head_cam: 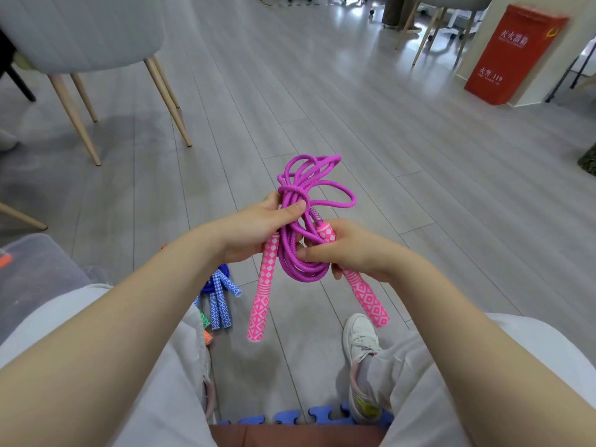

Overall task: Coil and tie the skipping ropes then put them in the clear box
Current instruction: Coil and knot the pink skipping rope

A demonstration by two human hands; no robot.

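Your left hand (258,225) grips the coiled purple rope (300,221) near the centre of the frame, thumb pressed across the bundle just below a wrap of cord around the strands. Loops fan out above that wrap toward mid-frame, and the lower bend of the coil hangs between your two hands. Your right hand (346,250) is curled round the upper part of one pink handle (364,293), thumb lying against the rope's lower loop; that handle slants down to the lower right. The other pink handle (263,290) hangs almost straight down beneath your left hand, its tip free in the air.

On the floor (354,124), lower left of centre and partly hidden by your left forearm, lie blue handles (219,301) with a bit of blue cord, and beside them slivers of green and orange handles. A translucent box (35,262) shows at the left edge, only its corner in view. A white shoe (361,343) sits lower right of centre. A grey chair (87,33) stands at upper left, a red cabinet (512,56) at upper right
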